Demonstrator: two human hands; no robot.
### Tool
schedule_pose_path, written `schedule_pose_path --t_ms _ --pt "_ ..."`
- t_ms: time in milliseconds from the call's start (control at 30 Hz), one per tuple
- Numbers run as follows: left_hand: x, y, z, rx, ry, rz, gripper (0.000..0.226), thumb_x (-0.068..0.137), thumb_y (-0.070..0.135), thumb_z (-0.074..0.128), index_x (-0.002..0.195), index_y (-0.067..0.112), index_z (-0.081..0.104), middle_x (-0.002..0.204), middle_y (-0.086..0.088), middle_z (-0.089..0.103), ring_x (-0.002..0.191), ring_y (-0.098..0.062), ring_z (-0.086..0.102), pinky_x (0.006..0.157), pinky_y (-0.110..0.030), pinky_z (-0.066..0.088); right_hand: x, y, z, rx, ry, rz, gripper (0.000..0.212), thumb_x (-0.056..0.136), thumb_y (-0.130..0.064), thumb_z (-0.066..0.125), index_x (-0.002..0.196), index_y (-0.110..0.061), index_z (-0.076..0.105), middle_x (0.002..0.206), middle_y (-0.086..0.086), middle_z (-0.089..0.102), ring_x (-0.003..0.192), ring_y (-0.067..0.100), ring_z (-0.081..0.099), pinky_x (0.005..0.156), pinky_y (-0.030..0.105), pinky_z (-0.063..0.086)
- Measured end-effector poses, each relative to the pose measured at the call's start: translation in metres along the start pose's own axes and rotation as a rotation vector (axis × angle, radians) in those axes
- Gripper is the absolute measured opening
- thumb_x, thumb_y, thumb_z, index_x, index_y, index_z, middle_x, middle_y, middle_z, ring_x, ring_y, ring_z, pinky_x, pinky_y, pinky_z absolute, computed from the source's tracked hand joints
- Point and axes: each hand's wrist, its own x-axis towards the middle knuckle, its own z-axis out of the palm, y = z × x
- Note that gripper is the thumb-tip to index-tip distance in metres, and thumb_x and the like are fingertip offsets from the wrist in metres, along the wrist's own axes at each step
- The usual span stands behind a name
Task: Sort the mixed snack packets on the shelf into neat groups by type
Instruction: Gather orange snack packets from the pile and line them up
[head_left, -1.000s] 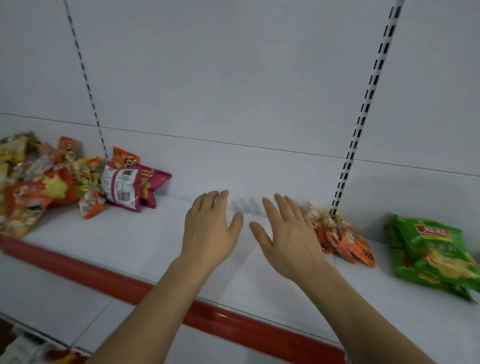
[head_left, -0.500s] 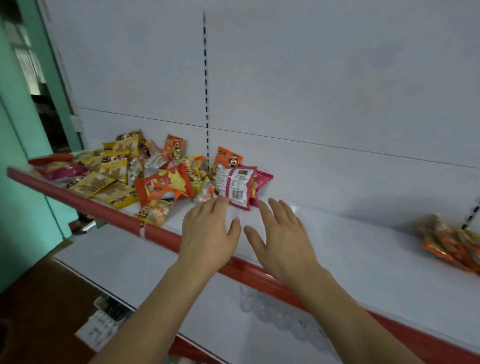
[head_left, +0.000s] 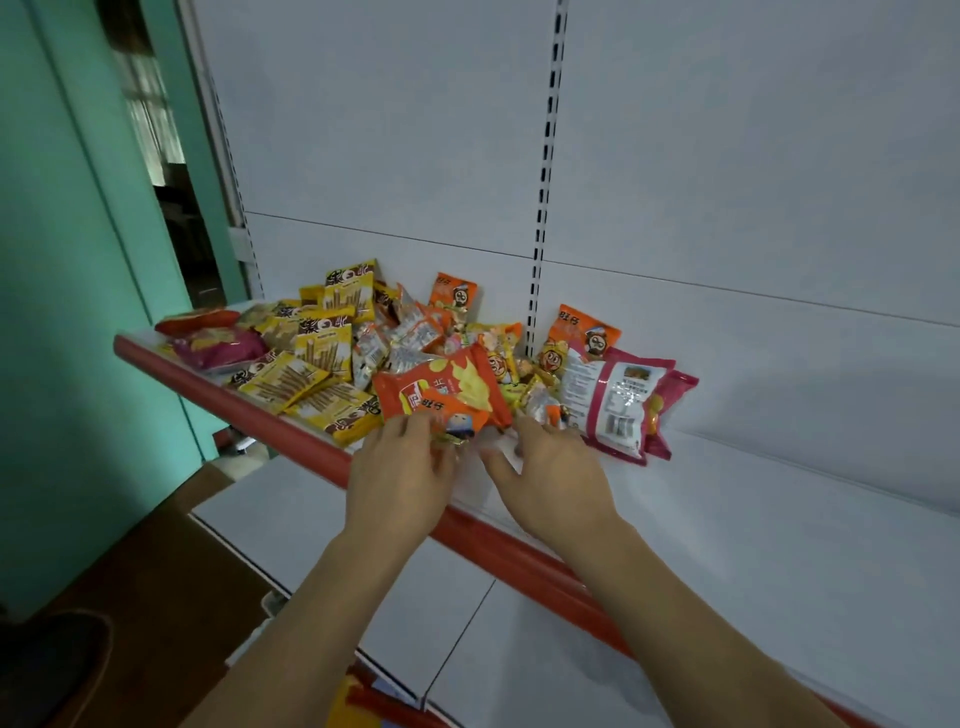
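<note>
The view has swung left along the shelf (head_left: 727, 499) to the mixed pile (head_left: 415, 353) at its left end, so sorting is about to resume. Both hands are now at the pile's front edge: left hand (head_left: 400, 467) seems to be pinching a small orange packet (head_left: 457, 423), right hand (head_left: 550, 475) loosely spread, holding nothing clear.

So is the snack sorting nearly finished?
No, barely started. Nothing in view is grouped: the pile on the shelf is mixed. The left hand touches an orange packet at its front; the right hand reaches in. Everything remains.
</note>
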Motion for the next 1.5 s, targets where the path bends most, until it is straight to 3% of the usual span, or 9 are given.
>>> schedule_pose_path --t_ms 333,533,667,767,933,1100,1233,1400,1500 --pt "0.049 -0.025 0.001 -0.224 -0.179 -0.06 0.073 0.088 0.054 0.07 0.149 0.024 0.042 0.131 0.003 0.062 0.119 -0.022 0.061 0.092 -0.04 0.055 0.045 -0.018 0.039 0.315 -0.002 0.166 0.035 0.097 -0.041 0.057 0.073 -0.018 0.065 0.067 -0.003 0.062 0.066 0.015 0.059 0.057 0.031 0.044" --pt "0.078 -0.015 -0.011 -0.731 -0.366 0.047 0.023 0.097 0.042 0.067 0.116 0.031 0.06 0.099 0.01 0.072 0.081 0.0 0.066 0.061 -0.011 0.049 0.044 -0.026 0.019 0.533 0.194 0.253 0.034 0.1 -0.028 0.058 0.066 -0.028 0.056 0.058 -0.012 0.059 0.055 0.003 0.054 0.048 0.017 0.037" --pt "0.093 -0.022 -0.009 -0.765 -0.372 0.122 0.028 0.099 0.041 0.064 0.122 0.025 0.061 0.103 0.009 0.071 0.089 -0.004 0.066 0.063 -0.015 0.044 0.042 -0.025 0.014 0.313 0.367 0.376 0.015 0.1 -0.027 0.056 0.095 -0.023 0.07 0.082 -0.011 0.068 0.072 0.003 0.061 0.058 0.021 0.047" --pt "0.102 -0.034 -0.003 -0.828 -0.412 0.085 0.023 0.096 0.037 0.07 0.116 0.026 0.064 0.101 0.011 0.073 0.091 -0.005 0.067 0.069 -0.019 0.046 0.043 -0.014 0.015 0.005 0.361 0.514 0.033 0.099 -0.034 0.054 0.127 -0.018 0.061 0.115 0.003 0.064 0.098 0.021 0.062 0.078 0.032 0.05" --pt "0.103 -0.051 0.0 -0.916 -0.463 0.097 0.012 0.101 0.043 0.06 0.107 0.034 0.066 0.103 0.008 0.074 0.096 -0.011 0.07 0.087 -0.035 0.056 0.053 -0.012 0.029 -0.205 0.22 0.653 0.052 0.09 -0.062 0.055 0.12 -0.02 0.058 0.114 0.01 0.056 0.104 0.032 0.059 0.076 0.036 0.047" --pt "0.106 -0.052 0.003 -0.917 -0.459 0.07 0.028 0.107 0.042 0.046 0.11 0.022 0.065 0.103 -0.005 0.073 0.095 -0.022 0.069 0.091 -0.051 0.055 0.049 -0.016 0.026 -0.184 0.318 0.593 0.033 0.086 -0.045 0.067 0.104 -0.02 0.058 0.105 0.004 0.052 0.096 0.026 0.053 0.071 0.032 0.044" --pt "0.105 -0.044 0.003 -0.913 -0.45 0.089 0.026 0.108 0.039 0.046 0.106 0.02 0.064 0.1 -0.011 0.072 0.087 -0.026 0.068 0.08 -0.042 0.053 0.042 -0.016 0.012 -0.044 0.435 0.571 0.015 0.091 -0.032 0.065 0.089 -0.02 0.055 0.087 -0.004 0.063 0.074 0.015 0.057 0.059 0.03 0.044" --pt "0.107 -0.029 0.001 -0.913 -0.428 0.069 0.029 0.108 0.038 0.045 0.102 0.015 0.062 0.092 -0.008 0.068 0.082 -0.024 0.064 0.072 -0.04 0.049 0.039 -0.026 -0.009 0.252 0.679 0.562 0.024 0.094 -0.032 0.065 0.116 -0.024 0.062 0.101 -0.008 0.065 0.089 0.01 0.06 0.064 0.017 0.042" --pt "0.108 -0.019 0.0 -0.913 -0.42 0.064 0.03 0.109 0.038 0.044 0.096 0.016 0.059 0.085 -0.002 0.063 0.077 -0.019 0.06 0.068 -0.035 0.046 0.037 -0.031 -0.016 0.407 0.762 0.545 0.023 0.094 -0.034 0.066 0.113 -0.022 0.069 0.099 -0.008 0.07 0.089 0.008 0.065 0.071 0.026 0.054"
